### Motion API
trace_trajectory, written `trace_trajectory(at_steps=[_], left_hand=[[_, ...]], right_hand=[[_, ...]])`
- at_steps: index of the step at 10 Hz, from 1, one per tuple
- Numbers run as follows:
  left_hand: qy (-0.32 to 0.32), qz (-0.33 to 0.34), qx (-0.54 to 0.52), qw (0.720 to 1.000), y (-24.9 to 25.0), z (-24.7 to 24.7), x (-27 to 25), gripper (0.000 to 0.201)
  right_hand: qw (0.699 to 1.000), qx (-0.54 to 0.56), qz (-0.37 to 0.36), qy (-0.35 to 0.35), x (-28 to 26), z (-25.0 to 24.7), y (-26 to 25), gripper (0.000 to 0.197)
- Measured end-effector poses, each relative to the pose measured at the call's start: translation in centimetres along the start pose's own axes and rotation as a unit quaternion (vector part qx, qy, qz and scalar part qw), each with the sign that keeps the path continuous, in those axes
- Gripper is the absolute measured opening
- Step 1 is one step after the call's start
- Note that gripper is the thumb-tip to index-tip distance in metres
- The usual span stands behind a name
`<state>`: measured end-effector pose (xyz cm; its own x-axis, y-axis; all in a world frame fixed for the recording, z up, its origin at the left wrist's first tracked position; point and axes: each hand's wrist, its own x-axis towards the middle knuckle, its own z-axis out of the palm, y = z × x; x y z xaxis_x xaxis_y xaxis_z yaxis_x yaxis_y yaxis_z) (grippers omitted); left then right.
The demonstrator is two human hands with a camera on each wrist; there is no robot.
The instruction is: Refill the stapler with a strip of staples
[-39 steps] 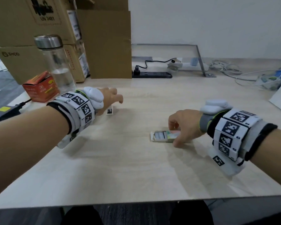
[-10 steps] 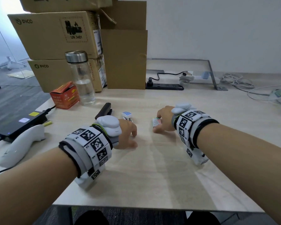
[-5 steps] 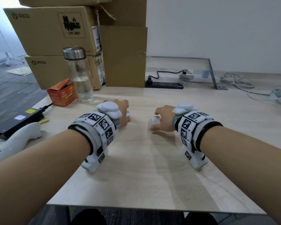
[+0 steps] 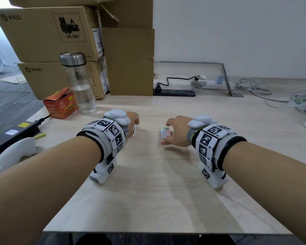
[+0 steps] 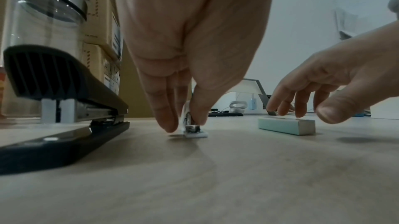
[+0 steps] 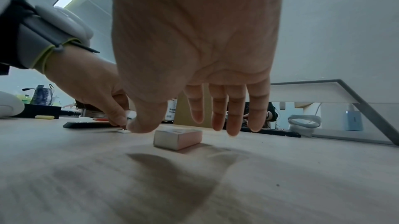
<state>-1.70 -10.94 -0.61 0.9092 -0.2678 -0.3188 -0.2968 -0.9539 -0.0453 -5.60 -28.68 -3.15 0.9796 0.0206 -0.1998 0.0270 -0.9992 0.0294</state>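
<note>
Small white stapler (image 5: 193,129): standing on wooden desk, mid-scene left, metal mouth showing, gripped from above. Staple box (image 4: 165,132): small pastel carton, closed, lying flat on desk, apart to the stapler's right.

I see a pale wood-grain table (image 4: 148,191), a black stapler (image 5: 64,108) with a ribbed top, a small white stapler (image 5: 194,133), a staple box (image 5: 285,126) pale teal on the side and pastel-printed on top, black-and-white checker tags on both wrist bands (image 4: 208,138), an orange carton (image 4: 60,103).
</note>
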Motion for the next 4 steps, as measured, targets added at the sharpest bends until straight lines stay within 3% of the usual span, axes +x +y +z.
trace_trajectory(at_steps=[1, 2, 3, 4], left_hand=[[0.045, 0.013, -0.007, 0.999, -0.3, 0.7, -0.5, 0.058], [0.150, 0.026, -0.038, 0.988, -0.3, 1.9, -1.1, 0.060], [0.189, 0.044, -0.111, 0.975, 0.1, 2.3, -2.2, 0.054], [0.182, 0.065, -0.124, 0.973, 0.6, 3.1, -3.1, 0.051]], right_hand=[[1.000, 0.014, 0.000, 0.008, -0.5, -0.3, 0.3, 0.079], [0.998, 0.055, 0.003, 0.024, -0.9, -0.1, 1.0, 0.080], [0.995, 0.091, 0.017, 0.029, -1.1, 0.4, 1.7, 0.078], [0.991, 0.125, 0.010, 0.053, -1.6, 0.4, 2.2, 0.072]])
